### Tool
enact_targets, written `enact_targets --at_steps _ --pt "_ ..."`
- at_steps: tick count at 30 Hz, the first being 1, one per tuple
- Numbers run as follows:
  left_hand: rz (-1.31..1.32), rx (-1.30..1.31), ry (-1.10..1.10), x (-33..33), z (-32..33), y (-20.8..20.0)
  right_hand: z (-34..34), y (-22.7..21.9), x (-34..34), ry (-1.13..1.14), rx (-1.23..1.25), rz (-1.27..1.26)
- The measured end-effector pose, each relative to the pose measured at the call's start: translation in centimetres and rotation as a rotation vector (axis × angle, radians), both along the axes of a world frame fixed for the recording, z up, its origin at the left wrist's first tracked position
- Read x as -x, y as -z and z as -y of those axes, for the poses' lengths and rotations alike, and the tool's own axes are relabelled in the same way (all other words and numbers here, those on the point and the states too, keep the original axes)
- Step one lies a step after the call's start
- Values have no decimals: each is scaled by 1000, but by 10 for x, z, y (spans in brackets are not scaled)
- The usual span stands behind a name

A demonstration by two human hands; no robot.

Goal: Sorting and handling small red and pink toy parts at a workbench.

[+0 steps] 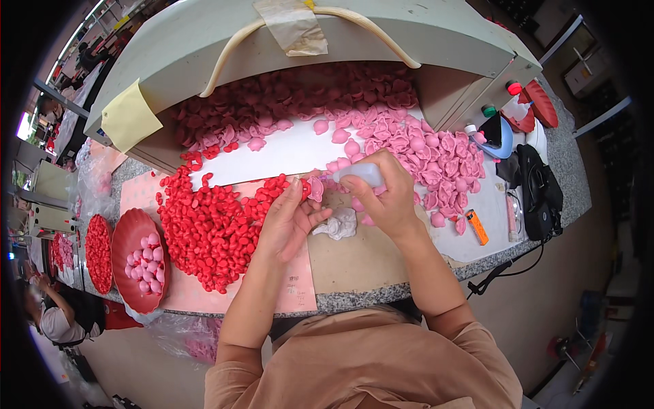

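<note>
My left hand pinches a small pink shell-shaped piece between thumb and forefinger, its other fingers loosely spread. A red bit shows beside the piece at my fingertips; whether they are joined I cannot make out. My right hand is wrapped round a small translucent squeeze bottle. The bottle is tilted, its tip pointing left, right at the pink piece. A heap of glossy red pieces lies left of my left hand. Beyond and right of my right hand are many pink shell-shaped pieces. Crumpled white tissue lies between my hands.
A grey hood arches over the pink heap. At left stand a red scalloped bowl of pink balls and another holding red pieces. An orange lighter, black bag and blue tray are right. Another person sits far left.
</note>
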State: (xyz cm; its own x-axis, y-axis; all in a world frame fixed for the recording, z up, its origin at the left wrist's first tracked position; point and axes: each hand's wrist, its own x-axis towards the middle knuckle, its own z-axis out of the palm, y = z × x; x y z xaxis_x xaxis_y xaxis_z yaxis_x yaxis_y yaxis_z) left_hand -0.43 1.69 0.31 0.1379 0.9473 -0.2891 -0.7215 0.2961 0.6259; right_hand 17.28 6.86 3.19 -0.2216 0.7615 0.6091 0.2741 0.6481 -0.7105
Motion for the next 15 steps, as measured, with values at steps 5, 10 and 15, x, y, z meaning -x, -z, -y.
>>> enact_targets --at_steps 5,10,15 --pt "5 -18 1 1 0 3 -1 0 -1 3 -12 2" --pt "4 -32 7 1 0 3 0 0 0 3 8 -5" --pt "-7 -19 -18 1 0 1 -1 1 0 6 -25 1"
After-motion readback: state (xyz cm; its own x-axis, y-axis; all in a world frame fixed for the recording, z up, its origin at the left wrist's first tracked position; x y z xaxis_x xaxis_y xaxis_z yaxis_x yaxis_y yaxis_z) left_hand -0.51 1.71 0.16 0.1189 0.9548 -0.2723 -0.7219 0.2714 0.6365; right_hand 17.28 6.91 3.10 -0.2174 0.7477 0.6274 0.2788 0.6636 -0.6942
